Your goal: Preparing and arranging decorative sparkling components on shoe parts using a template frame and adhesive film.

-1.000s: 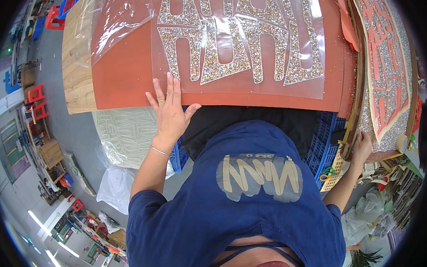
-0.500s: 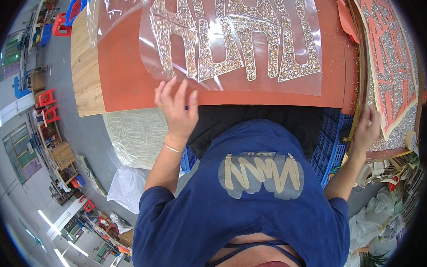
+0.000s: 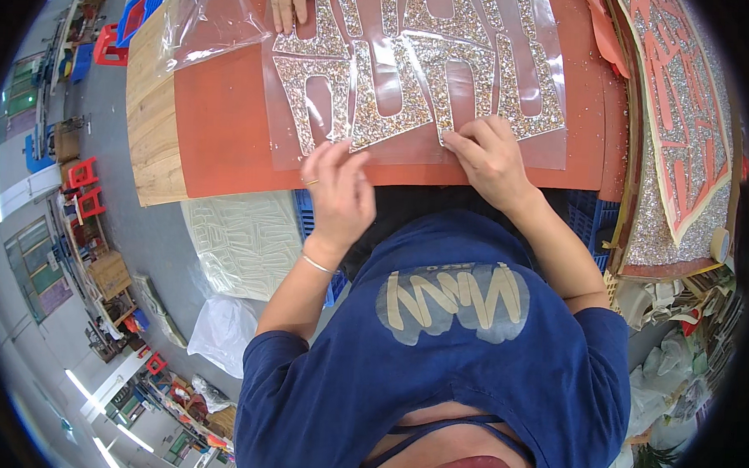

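Observation:
A clear plastic sheet [image 3: 509, 153] lies near the front edge of a red-brown board. On it are flat cut-out pieces covered in gold and silver rhinestones [image 3: 403, 124]. My right hand [image 3: 494, 162] is closed, thumb and forefinger pinched at the lower tip of one rhinestone piece [image 3: 470, 53]. My left hand [image 3: 341, 193] is at the sheet's front edge, below the tips of the left-hand pieces. Its bent fingers are apart, with nothing visible in them. Another person's hand [image 3: 288, 0] reaches in from the top and touches the upper left of the pieces.
Loose clear film [image 3: 212, 30] lies at the board's far left, over bare wood [image 3: 152, 119]. To the right is a second glittering panel [image 3: 681, 187] with red-orange shapes and a tape roll [image 3: 720, 245]. Blue crates [image 3: 585, 229] and a wrapped pale bundle [image 3: 242, 242] sit below.
My right hand has come from the right-hand panel's edge to the sheet. My left hand has shifted right and slightly nearer. The left pieces lie flatter, and another person's hand has appeared at the top.

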`<state>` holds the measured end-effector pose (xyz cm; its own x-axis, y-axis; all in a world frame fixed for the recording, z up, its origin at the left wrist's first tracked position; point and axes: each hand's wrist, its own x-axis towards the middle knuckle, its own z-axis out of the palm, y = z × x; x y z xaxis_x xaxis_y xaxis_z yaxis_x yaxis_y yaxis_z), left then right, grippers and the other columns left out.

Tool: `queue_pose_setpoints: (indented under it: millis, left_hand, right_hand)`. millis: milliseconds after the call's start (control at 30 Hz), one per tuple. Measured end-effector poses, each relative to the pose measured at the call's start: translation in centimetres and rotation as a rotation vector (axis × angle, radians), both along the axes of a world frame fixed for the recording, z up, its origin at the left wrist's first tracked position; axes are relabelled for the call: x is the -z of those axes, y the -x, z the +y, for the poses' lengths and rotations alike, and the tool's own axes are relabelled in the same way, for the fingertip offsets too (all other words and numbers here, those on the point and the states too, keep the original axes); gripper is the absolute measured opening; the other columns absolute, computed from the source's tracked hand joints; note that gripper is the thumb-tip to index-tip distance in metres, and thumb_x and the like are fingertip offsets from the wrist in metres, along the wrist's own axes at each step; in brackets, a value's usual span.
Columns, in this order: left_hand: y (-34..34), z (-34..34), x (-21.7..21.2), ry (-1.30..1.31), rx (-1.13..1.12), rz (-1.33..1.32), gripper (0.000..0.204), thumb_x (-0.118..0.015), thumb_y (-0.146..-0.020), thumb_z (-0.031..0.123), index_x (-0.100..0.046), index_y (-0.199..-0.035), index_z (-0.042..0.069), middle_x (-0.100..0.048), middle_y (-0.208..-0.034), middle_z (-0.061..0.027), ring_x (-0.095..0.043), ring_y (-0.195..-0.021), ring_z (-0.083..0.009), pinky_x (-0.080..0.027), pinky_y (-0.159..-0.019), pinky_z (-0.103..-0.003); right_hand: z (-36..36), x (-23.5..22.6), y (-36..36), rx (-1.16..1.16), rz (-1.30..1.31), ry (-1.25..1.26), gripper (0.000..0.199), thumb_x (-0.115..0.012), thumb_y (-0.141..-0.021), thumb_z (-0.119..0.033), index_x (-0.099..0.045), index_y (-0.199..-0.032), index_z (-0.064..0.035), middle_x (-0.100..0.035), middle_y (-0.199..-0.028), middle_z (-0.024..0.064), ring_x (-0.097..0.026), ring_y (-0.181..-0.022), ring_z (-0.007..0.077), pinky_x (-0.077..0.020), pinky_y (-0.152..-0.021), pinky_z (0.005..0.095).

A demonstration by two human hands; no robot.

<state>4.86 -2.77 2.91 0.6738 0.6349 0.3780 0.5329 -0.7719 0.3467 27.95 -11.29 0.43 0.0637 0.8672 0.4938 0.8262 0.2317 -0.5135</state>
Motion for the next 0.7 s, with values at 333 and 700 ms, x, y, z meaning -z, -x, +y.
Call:
queue_pose_setpoints:
  millis: [333, 700]
  left_hand:
    - [-5.6, -2.0, 2.0, 0.229, 0.353, 0.046, 0.069, -0.068, -0.077, 0.013, -0.035, -0.134, -0.008, -0.035, -0.141, -0.0233, -0.03, -0.132, -0.0418, -0.026, -0.108, -0.048]
    - [-7.5, -3.1, 1.5, 0.15, 0.316, 0.303, 0.083, -0.064, -0.078, 0.05, -0.038, -0.134, -0.006, -0.033, -0.145, -0.0196, -0.024, -0.134, -0.0434, -0.023, -0.106, -0.054]
  right_hand:
    - [-0.6, 0.4, 0.8, 0.009, -0.14, 0.087, 0.032, -0.063, -0.068, -0.005, -0.066, -0.099, -0.0057, -0.054, -0.087, 0.007, -0.052, -0.081, 0.0237, -0.0416, -0.074, 0.0355]
    - [-14.3, -4.4, -9.8, 0.707, -0.167, 0.018, 0.018, -0.065, -0.081, -0.003, -0.067, -0.1, -0.004, -0.06, -0.091, 0.0115, -0.056, -0.085, 0.0275, -0.0451, -0.075, 0.0356]
